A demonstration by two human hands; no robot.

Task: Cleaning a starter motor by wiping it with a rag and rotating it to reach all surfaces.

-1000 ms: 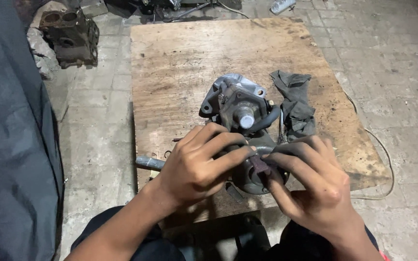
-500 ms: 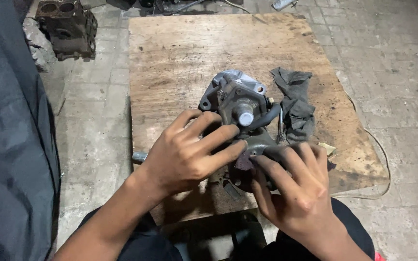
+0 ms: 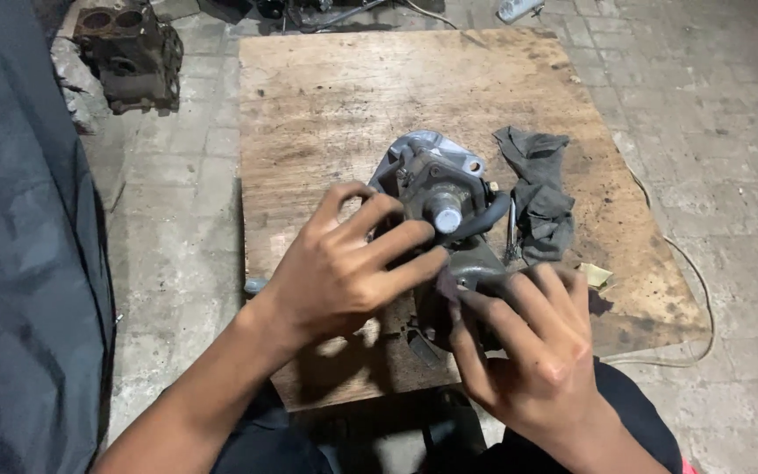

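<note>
A grey metal engine part (image 3: pixel 439 189) with a round shaft stub and a black hose lies on a worn wooden board (image 3: pixel 335 96). My left hand (image 3: pixel 344 268) rests over the part's near left side, fingers spread and touching it. My right hand (image 3: pixel 532 347) presses its fingers against the part's near end, where a dark rounded piece (image 3: pixel 475 268) shows between both hands. Whatever lies under the fingers is hidden.
A dark grey rag (image 3: pixel 541 197) lies crumpled to the right of the part. A rusty engine block (image 3: pixel 129 53) stands on the paved floor at the upper left. A thin cable (image 3: pixel 682 263) curves past the board's right edge. Dark cloth (image 3: pixel 19 263) fills the left side.
Both hands have shifted slightly along the part's near end; my left fingers have spread wider over it. The view has tilted a little, the part stays in place.
</note>
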